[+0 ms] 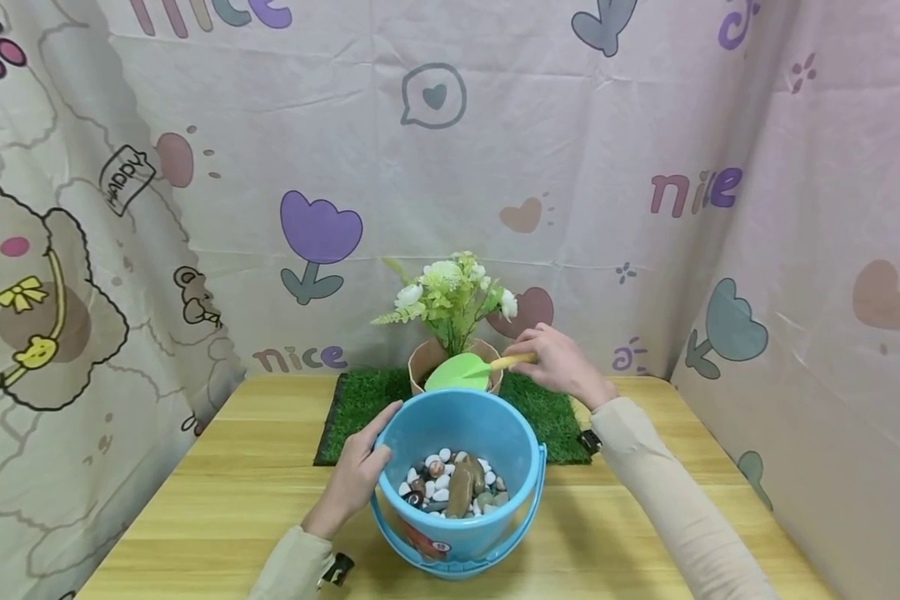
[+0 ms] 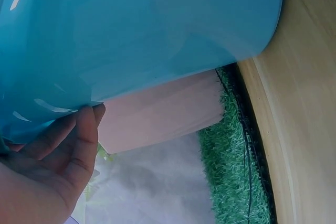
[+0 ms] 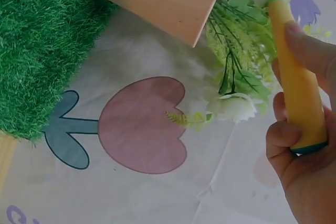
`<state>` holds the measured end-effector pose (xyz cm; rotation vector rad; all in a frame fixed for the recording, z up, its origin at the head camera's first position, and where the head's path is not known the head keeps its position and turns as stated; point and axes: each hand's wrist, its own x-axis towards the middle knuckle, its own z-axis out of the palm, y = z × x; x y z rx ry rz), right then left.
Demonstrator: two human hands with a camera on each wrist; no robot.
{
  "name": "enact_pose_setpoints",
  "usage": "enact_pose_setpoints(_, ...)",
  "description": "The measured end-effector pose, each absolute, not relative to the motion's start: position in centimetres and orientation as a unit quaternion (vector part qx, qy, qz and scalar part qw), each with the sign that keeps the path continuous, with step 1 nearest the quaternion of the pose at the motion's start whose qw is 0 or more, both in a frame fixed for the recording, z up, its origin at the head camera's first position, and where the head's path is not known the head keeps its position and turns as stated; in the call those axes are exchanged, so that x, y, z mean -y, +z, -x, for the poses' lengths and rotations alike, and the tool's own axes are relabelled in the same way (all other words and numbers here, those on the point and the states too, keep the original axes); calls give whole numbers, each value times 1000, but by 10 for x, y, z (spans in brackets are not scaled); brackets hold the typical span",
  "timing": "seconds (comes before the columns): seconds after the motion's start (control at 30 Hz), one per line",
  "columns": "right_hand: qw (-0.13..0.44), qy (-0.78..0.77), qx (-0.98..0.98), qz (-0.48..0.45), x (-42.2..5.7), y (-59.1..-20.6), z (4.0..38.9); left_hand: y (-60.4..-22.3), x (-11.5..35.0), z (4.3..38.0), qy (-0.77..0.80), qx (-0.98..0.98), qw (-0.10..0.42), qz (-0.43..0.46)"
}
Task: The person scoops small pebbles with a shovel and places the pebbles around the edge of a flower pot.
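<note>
In the head view a light-blue bucket (image 1: 457,537) stands on the table, holding white and dark pebbles (image 1: 437,482) and a larger brown stone (image 1: 461,487). My left hand (image 1: 356,471) grips the bucket's rim on its left side; the left wrist view has its fingers (image 2: 84,145) against the outer wall. My right hand (image 1: 558,362) holds a toy shovel by its yellow handle (image 3: 296,77), fingers wrapped round it. The shovel's green blade (image 1: 461,372) is above the far rim of the bucket, overlapping the flower pot (image 1: 422,367) behind. White flowers (image 1: 442,283) and green leaves rise from the pot.
Under the pot lies a mat of artificial grass (image 1: 367,408) on the wooden table (image 1: 217,492). Printed cloth (image 1: 450,167) hangs behind and along both sides. The bucket's handle (image 1: 487,567) hangs down at its front.
</note>
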<state>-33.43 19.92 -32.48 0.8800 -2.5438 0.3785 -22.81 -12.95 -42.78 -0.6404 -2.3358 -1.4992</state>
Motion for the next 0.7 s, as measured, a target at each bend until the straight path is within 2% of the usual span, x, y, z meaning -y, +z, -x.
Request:
enact_pose_setpoints(0.5,275,65,907,-312,-204,-332,334,-428,130,227,-524,810,144,219)
enact_pose_setpoints(0.7,272,89,916,-281,-205,-342,334,-428,129,227,-521,813,146,216)
